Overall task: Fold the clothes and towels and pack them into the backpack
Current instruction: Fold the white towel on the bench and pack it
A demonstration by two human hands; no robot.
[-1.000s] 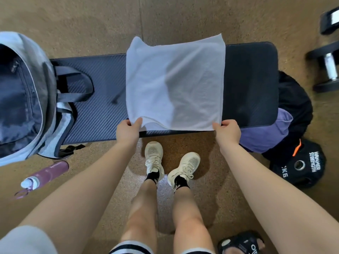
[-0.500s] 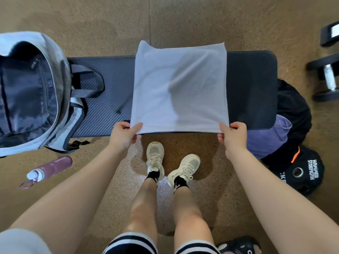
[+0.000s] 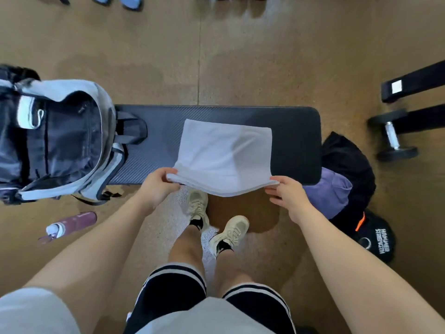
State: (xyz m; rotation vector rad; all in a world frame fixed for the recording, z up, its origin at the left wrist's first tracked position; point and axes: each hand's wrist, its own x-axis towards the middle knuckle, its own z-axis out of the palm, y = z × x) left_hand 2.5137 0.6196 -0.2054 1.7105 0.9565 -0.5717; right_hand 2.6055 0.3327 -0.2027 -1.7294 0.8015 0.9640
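1. White towel (image 3: 224,155) lies across the middle of the dark counter (image 3: 296,141). Its near edge is lifted off the pad and overhangs the near side, showing stacked layers, so it looks already folded at least once.
2. Step in hand, my read: folding the towel. Packing not begun for it.
3. Left hand (image 3: 157,186) pinches the near-left corner, thumb on top and fingers curled under, clamped on the cloth.
4. Right hand (image 3: 287,196) is at the near-right corner. Its fingers (image 3: 273,189) lie fairly straight under the edge, thumb near the top. Looks like a light pinch, but the corner hides the contact, so can't tell for sure.
5. Both forearms reach fwd from the near side, roughly parallel, wrists low at the counter's near edge.
6. Next move prob calls for carrying the near edge over to the far edge, corners matched, then pressing flat.
7. Backpack (image 3: 62,138) sits on the counter's left end, main compartment gaping open, well apart from the towel.
8. Purple garment (image 3: 330,189) and black clothes (image 3: 349,160) are heaped on the floor at the right end, not yet folded.
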